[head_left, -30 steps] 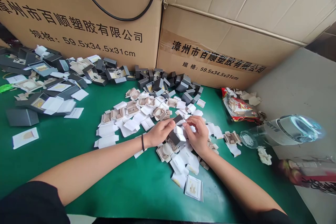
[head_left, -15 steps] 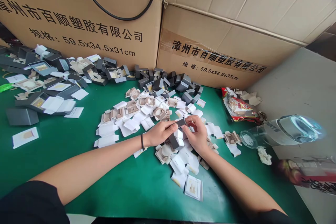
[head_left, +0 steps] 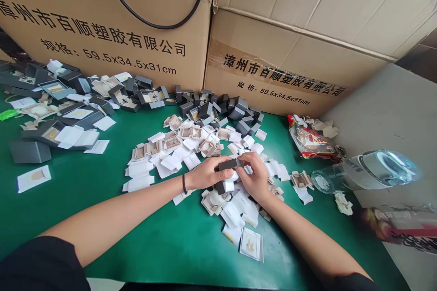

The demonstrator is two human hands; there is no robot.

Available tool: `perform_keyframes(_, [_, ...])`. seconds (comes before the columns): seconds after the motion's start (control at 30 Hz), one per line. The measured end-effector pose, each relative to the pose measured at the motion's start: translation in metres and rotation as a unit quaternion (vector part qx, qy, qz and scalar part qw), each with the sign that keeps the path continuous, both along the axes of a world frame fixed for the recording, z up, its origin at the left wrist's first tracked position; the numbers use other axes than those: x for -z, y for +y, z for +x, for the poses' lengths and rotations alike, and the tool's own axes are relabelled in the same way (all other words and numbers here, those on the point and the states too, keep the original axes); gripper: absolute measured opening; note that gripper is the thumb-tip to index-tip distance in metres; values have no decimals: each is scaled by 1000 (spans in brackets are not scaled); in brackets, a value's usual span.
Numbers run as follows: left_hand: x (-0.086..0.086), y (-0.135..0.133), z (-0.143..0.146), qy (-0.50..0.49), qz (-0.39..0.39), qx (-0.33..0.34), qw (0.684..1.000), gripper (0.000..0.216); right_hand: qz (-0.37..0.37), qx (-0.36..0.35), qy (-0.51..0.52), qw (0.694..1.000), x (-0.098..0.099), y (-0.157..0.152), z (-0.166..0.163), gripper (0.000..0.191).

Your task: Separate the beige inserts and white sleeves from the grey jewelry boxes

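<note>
Both my hands meet over a heap of white cards and beige inserts (head_left: 177, 150) on the green table (head_left: 102, 191). My left hand (head_left: 205, 175) and my right hand (head_left: 254, 177) pinch a small dark grey box lid (head_left: 229, 164) from either side, holding it level. Right below the lid sits a small grey box base with a white insert (head_left: 223, 186), partly hidden by my left fingers. A black band circles my left wrist. Under my right wrist lie more white cards (head_left: 251, 243).
Two big cardboard cartons (head_left: 112, 22) with printed characters wall off the back, a black cable hanging over them. Grey boxes (head_left: 211, 109) pile along their foot, larger ones at left (head_left: 51, 132). A red snack bag (head_left: 309, 141) and a clear bottle (head_left: 365, 173) lie at right.
The grey lid was tilted up between my fingers; it has swung down to lie level over the box base. My hands have drawn closer together.
</note>
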State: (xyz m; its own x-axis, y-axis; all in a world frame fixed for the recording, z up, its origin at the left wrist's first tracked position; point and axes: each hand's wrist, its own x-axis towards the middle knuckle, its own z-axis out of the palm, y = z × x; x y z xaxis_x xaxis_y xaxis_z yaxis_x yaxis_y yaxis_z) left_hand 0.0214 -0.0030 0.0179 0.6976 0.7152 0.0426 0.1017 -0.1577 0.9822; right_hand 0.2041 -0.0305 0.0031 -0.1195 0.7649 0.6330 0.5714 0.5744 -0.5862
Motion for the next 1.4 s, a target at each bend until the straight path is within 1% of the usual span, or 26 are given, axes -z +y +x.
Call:
perform_keyframes(0.13, [3, 1, 2, -11, -4, -42, 999, 48, -20, 3, 2, 1000, 0, 1, -1, 12])
perform_keyframes(0.23, [6, 0, 3, -24, 0, -69, 997, 48, -51, 3, 25, 998, 0, 1, -1, 18])
perform_keyframes(0.33, [9, -1, 4, -42, 0, -116, 992, 49, -66, 21, 51, 996, 0, -1, -1, 20])
perform_keyframes(0.37, [10, -1, 4, -47, -1, -132, 990, 49, -66, 19, 48, 997, 0, -1, -1, 20])
perform_keyframes(0.43, [13, -2, 5, -56, -1, -147, 988, 51, -59, -11, 16, 998, -1, -2, -2, 20])
perform_keyframes(0.53, [16, -2, 6, -67, 12, -143, 987, 51, -41, -60, -54, 996, -1, -2, -4, 23])
perform_keyframes(0.7, [16, -2, 6, -75, 15, -130, 989, 47, -20, -73, -88, 993, 2, 1, -5, 22])
perform_keyframes(0.8, [14, -2, 5, -34, 29, -136, 990, 52, -20, -90, -107, 990, 3, 2, -4, 21])
perform_keyframes(0.9, [14, -3, 5, 16, 58, -150, 987, 56, -13, -92, -124, 988, 4, 1, -4, 20])
perform_keyframes(0.97, [16, -3, 5, 24, 74, -157, 985, 56, -11, -91, -114, 989, 5, 1, -4, 20])
perform_keyframes(1.17, [26, -1, 7, -13, 83, -164, 983, 58, -23, -101, -59, 993, 3, 2, -5, 15])
perform_keyframes(1.3, [27, 0, 8, -65, 52, -163, 983, 61, -40, -115, -55, 991, -1, 4, -5, 13])
perform_keyframes(1.4, [27, 2, 9, -96, 20, -168, 981, 60, -51, -112, -73, 990, -1, 6, -5, 10])
